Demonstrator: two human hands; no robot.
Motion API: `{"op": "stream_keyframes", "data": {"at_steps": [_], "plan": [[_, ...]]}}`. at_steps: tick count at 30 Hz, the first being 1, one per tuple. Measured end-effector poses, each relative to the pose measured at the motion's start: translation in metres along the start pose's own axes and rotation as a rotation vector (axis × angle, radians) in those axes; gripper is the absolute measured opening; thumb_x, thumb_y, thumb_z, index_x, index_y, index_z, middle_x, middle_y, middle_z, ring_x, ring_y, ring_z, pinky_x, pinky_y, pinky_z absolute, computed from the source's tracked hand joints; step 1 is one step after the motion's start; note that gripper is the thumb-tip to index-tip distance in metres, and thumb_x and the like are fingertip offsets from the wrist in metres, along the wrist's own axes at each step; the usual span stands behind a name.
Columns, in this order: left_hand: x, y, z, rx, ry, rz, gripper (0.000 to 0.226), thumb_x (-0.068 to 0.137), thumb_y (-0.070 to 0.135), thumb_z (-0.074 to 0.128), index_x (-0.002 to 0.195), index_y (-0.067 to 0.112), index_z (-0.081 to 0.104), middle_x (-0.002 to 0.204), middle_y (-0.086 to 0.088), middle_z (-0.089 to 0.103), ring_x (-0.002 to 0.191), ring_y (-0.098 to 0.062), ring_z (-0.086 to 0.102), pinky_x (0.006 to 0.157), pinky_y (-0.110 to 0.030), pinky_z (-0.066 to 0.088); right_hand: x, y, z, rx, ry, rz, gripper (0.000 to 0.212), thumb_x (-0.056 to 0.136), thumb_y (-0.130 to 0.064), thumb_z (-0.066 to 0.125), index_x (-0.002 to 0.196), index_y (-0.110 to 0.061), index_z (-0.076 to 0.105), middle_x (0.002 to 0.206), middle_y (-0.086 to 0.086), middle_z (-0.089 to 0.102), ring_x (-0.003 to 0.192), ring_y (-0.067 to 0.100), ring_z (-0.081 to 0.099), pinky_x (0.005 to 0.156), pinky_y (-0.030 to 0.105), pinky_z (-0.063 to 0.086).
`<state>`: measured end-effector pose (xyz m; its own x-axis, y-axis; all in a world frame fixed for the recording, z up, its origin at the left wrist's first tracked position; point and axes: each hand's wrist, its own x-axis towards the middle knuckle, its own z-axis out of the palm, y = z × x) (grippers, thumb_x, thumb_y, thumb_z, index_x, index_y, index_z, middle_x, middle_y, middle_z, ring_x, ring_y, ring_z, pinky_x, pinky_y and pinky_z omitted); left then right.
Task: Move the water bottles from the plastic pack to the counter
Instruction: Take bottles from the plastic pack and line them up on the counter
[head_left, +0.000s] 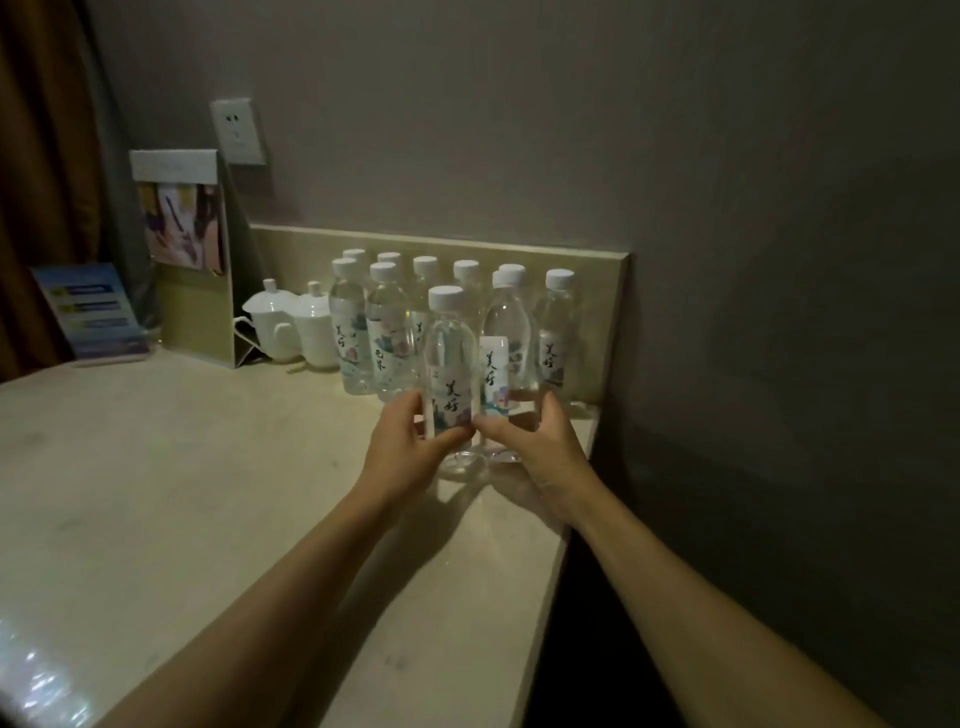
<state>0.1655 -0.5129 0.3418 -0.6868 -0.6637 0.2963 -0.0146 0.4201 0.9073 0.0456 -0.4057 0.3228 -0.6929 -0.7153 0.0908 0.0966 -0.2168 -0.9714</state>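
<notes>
The left hand (402, 441) and right hand (535, 441) each grasp an upright bottle (449, 364) labelled 美好 on the desk (182, 467).

Two bare forearms enter from the bottom edge of the view, one from the lower left and one from the lower right. No sleeve, cuff or glove covers either arm as far as the edge. The left hand (402, 441) and the right hand (540, 447) are bare too, with no ring, watch, strap or bracelet at the fingers or wrists. The dim light hides the fingernails and finer detail.
</notes>
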Motion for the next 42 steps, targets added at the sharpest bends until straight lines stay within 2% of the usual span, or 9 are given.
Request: {"op": "stream_keyframes", "data": {"at_steps": [3, 6, 10, 17, 24, 28, 32, 38, 42], "plan": [[0.022, -0.015, -0.011, 0.037, 0.002, 0.037, 0.034, 0.080, 0.016, 0.077, 0.108, 0.029, 0.063, 0.100, 0.009, 0.069, 0.095, -0.012, 0.069, 0.080, -0.030, 0.060, 0.010, 0.003, 0.011, -0.053, 0.017, 0.019, 0.072, 0.054, -0.033, 0.093, 0.117, -0.027, 0.058, 0.105, 0.006, 0.073, 0.092, 0.024, 0.074, 0.069, 0.038, 0.061], [0.044, -0.027, -0.024, 0.141, -0.013, 0.058, 0.042, 0.079, 0.021, 0.079, 0.118, 0.012, 0.064, 0.112, -0.008, 0.064, 0.103, -0.023, 0.062, 0.089, -0.042, 0.056, 0.018, 0.006, 0.023, -0.135, 0.087, 0.009, 0.061, 0.066, -0.023, 0.088, 0.118, -0.018, 0.057, 0.102, 0.005, 0.073, 0.082, 0.013, 0.074, 0.059, 0.022, 0.057], [0.065, -0.038, -0.030, 0.194, -0.032, 0.112, 0.045, 0.080, 0.023, 0.077, 0.121, 0.010, 0.063, 0.115, -0.008, 0.056, 0.108, -0.024, 0.053, 0.096, -0.046, 0.049, 0.026, 0.007, 0.037, -0.263, 0.166, 0.003, 0.053, 0.073, -0.012, 0.083, 0.118, -0.016, 0.054, 0.109, 0.006, 0.069, 0.077, 0.003, 0.072, 0.053, 0.015, 0.054], [0.082, -0.053, -0.034, 0.131, -0.024, 0.140, 0.051, 0.084, 0.024, 0.075, 0.130, 0.014, 0.057, 0.124, -0.005, 0.058, 0.116, -0.022, 0.056, 0.099, -0.044, 0.052, 0.043, 0.002, 0.054, -0.690, 0.261, -0.066, 0.071, 0.076, -0.027, 0.082, 0.135, -0.023, 0.044, 0.132, 0.003, 0.054, 0.120, 0.018, 0.056, 0.102, 0.043, 0.048], [0.083, -0.055, -0.036, 0.185, 0.025, 0.192, 0.056, 0.082, 0.029, 0.077, 0.130, 0.015, 0.051, 0.124, -0.003, 0.058, 0.114, -0.019, 0.057, 0.095, -0.037, 0.054, 0.041, 0.006, 0.068, -0.849, 0.414, -0.052, 0.070, 0.077, -0.034, 0.078, 0.135, -0.023, 0.040, 0.132, -0.001, 0.056, 0.121, 0.019, 0.055, 0.099, 0.043, 0.050], [0.083, -0.053, -0.039, 0.325, 0.088, 0.175, 0.057, 0.076, 0.042, 0.079, 0.115, 0.017, 0.045, 0.110, -0.003, 0.061, 0.098, -0.020, 0.063, 0.078, -0.035, 0.058, 0.039, 0.016, 0.079, -1.127, 0.600, -0.006, 0.082, 0.075, -0.054, 0.073, 0.135, -0.017, 0.032, 0.138, 0.007, 0.044, 0.125, 0.026, 0.047, 0.089, 0.033, 0.044], [0.086, -0.053, -0.037, 0.238, 0.007, 0.147, 0.053, 0.080, 0.037, 0.078, 0.110, 0.017, 0.039, 0.111, -0.007, 0.067, 0.097, -0.026, 0.069, 0.076, -0.044, 0.060, 0.041, 0.018, 0.088, -1.048, 0.675, 0.026, 0.069, 0.081, -0.045, 0.071, 0.133, -0.018, 0.034, 0.136, 0.007, 0.049, 0.121, 0.028, 0.053, 0.089, 0.041, 0.049], [0.094, -0.058, -0.033, 0.213, -0.007, 0.167, 0.045, 0.083, 0.032, 0.075, 0.104, 0.019, 0.038, 0.095, -0.008, 0.069, 0.083, -0.024, 0.070, 0.060, -0.022, 0.051, 0.047, 0.016, 0.090, -1.082, 0.676, 0.036, 0.054, 0.087, -0.042, 0.066, 0.126, -0.017, 0.039, 0.132, 0.008, 0.050, 0.118, 0.028, 0.054, 0.089, 0.044, 0.052], [0.101, -0.060, -0.030, 0.198, -0.027, 0.153, 0.043, 0.084, 0.031, 0.075, 0.104, 0.019, 0.038, 0.094, -0.010, 0.070, 0.083, -0.026, 0.071, 0.060, -0.022, 0.050, 0.051, 0.014, 0.091, -1.079, 0.675, 0.028, 0.052, 0.087, -0.043, 0.067, 0.123, -0.016, 0.040, 0.128, 0.008, 0.052, 0.115, 0.027, 0.056, 0.087, 0.044, 0.054]]}}
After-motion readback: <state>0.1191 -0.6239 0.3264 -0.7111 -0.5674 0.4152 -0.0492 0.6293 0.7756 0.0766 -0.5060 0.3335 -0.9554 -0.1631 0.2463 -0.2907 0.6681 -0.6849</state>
